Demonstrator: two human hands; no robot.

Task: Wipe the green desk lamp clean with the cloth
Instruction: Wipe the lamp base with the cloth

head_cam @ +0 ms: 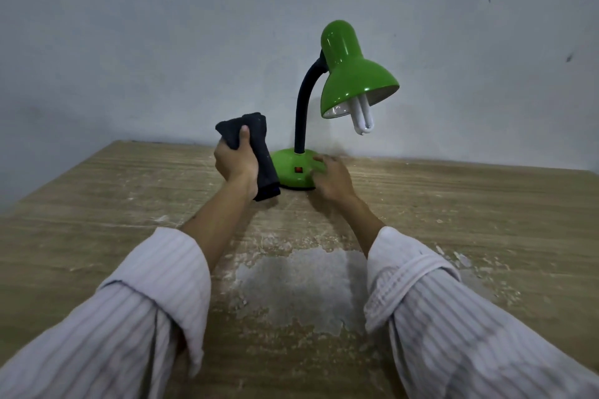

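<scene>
The green desk lamp (351, 74) stands near the far edge of the wooden table, with a black bendable neck, a white bulb poking out of the shade and a red switch on its round green base (290, 167). My left hand (236, 160) grips a dark folded cloth (259, 152), held upright just left of the base; the cloth's lower end hangs near the tabletop. My right hand (332, 176) is blurred, fingers apart, at the right side of the base and touching or almost touching it.
The wooden table (97, 220) has a worn, pale patch in the middle near me. A grey-white wall (162, 42) rises directly behind the lamp. The table's left edge runs diagonally at the left.
</scene>
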